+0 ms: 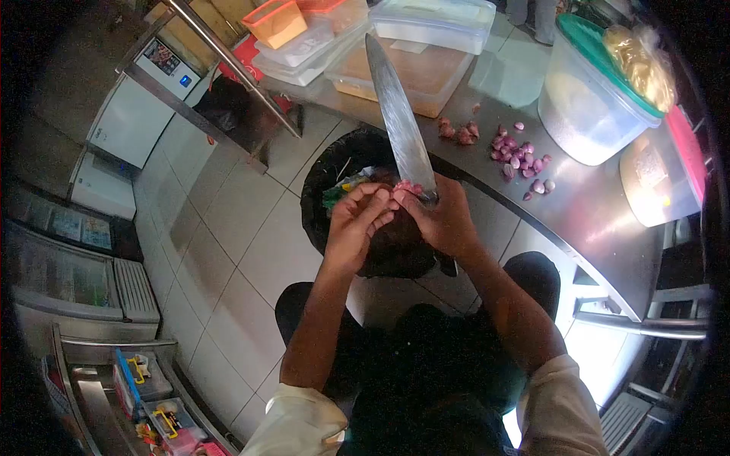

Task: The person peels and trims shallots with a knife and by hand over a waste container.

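A small cluster of pinkish-red shallots (408,187) is sitting at the fingertips of both hands, just beside the lower part of a broad, long grey metal knife blade (399,114). The left hand (354,228) is pinching the cluster between curled fingers and thumb. The right hand (450,220) is gripping the knife, its handle being hidden in the palm, while the thumb is pressing near the cluster; the blade is pointing up and away from the person. Beneath the hands, a round black bin (311,216) is standing on pale floor tiles (236,235), holding green and white scraps. Beyond it, loose peeled purple shallots (517,156) are lying on a stainless-steel counter (589,220), near a reddish-brown unpeeled clump (459,134). Behind these, a shallow translucent tub with brown contents (426,72) and a clear bucket with a green lid (582,121) are resting, a plastic bag of yellowish food (641,64) lying on that lid.
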Demonstrator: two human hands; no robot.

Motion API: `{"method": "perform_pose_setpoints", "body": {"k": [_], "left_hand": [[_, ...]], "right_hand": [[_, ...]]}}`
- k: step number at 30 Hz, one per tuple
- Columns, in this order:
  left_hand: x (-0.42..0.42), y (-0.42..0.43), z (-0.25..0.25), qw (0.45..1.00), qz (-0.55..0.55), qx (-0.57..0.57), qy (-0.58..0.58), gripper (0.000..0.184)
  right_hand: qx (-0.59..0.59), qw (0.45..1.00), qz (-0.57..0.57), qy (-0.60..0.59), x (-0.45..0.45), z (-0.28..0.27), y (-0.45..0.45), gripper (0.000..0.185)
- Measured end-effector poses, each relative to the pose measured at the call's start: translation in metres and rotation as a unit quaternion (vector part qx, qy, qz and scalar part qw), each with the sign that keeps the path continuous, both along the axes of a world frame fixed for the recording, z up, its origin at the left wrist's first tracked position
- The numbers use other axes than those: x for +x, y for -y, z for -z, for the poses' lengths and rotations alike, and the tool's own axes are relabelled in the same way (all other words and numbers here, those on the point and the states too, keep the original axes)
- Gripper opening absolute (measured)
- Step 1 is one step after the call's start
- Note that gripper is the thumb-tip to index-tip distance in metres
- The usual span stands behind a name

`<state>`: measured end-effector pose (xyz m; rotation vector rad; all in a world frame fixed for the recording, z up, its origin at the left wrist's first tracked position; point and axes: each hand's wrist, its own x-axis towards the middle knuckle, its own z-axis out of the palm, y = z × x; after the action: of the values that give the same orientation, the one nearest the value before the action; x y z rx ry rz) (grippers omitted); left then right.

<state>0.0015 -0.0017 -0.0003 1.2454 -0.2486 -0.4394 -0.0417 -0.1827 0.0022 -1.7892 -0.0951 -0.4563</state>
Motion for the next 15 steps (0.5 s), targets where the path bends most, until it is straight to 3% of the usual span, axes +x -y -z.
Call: {"method": "perform_pose_setpoints", "body": {"k": [8,10,15], "left_hand": [[-0.006,0.005,-0.015,0.996,0.017,-0.057,-0.07,0.023],[-0.007,0.007,-0.023,1.0,0.022,0.008,-0.003,0.02],[0.0,0.002,-0.001,1.0,0.0,0.008,0.028,0.022]], "right_hand": [[0.02,0.999,-0.004,-0.033,-0.001,0.002,-0.001,0.026],[-0.007,1.0,0.025,-0.014,0.0,0.003,0.0,0.027],[-0.009,0.999,0.025,-0.022,-0.003,-0.009,-0.001,0.027]]}}
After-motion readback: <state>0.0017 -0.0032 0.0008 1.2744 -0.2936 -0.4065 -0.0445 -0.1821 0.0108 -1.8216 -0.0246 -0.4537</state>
